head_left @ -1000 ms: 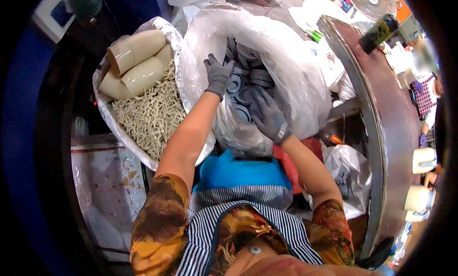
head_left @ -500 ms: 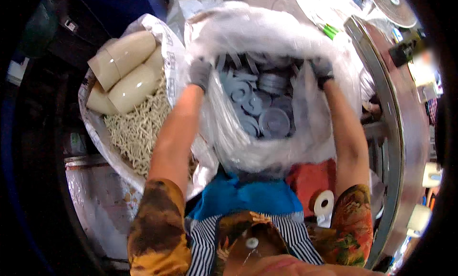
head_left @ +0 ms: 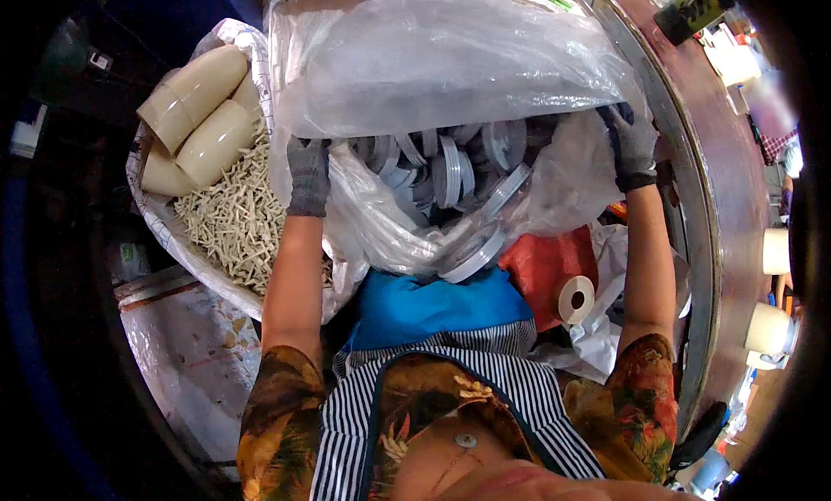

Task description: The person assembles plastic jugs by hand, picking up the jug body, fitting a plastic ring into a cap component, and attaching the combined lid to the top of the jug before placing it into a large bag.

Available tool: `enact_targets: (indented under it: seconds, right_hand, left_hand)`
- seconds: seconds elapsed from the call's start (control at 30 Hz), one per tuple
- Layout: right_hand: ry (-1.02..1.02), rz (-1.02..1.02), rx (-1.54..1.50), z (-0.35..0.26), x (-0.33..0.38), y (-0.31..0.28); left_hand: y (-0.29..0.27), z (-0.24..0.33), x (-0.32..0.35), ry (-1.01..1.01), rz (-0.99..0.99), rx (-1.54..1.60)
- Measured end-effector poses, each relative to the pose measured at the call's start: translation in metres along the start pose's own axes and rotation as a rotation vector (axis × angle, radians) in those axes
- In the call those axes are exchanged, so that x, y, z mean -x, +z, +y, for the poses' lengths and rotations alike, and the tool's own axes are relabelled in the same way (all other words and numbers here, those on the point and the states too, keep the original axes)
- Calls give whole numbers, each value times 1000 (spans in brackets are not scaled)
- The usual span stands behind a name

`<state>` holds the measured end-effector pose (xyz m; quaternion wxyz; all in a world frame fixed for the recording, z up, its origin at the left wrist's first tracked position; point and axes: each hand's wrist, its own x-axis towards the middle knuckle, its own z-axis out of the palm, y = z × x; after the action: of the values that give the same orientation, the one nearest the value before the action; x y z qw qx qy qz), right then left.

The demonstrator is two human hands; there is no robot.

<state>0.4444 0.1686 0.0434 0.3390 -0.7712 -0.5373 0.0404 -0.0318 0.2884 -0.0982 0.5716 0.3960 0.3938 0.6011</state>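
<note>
Left hand (head_left: 307, 176): grey glove, my grip closed on the bag's left edge, fingers folded over the plastic.
Right hand (head_left: 634, 146): grey glove, closed on the right edge, up by the table (head_left: 736, 198) rim.
Clear plastic bag (head_left: 450, 60): held wide between both hands, in front of my chest; mouth faces me, bottom sags onto blue cloth (head_left: 433, 306).
Contents: grey-white round lids (head_left: 450, 172), many, loose, some on edge.
Technique (my view): keep both edges level and taut, pinch well back from the rim so the film doesn't slip; lids near the low lip could spill.
Left of bag: sack (head_left: 160, 215) w/ small pale sticks (head_left: 234, 220) and cream pipe elbows (head_left: 195, 112).
Right, below: red bag (head_left: 545, 272), tape roll (head_left: 576, 299).
Unclear: how deep the lids go, hidden by folds; far side of the bag cut off at the top; table items blurred.
</note>
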Motion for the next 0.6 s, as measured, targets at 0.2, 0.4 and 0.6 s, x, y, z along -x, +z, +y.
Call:
enact_targets:
  seconds: [0.2, 0.4, 0.6]
  right_hand:
    - [36, -93, 177, -36, 18, -5]
    - [-632, 37, 570, -97, 106, -2]
    - [-876, -582, 596, -75, 183, 61]
  left_hand:
    - [15, 48, 67, 385, -66, -1078]
    - [24, 77, 192, 82, -663, -1123]
    - [8, -19, 164, -368, -1268, -1098]
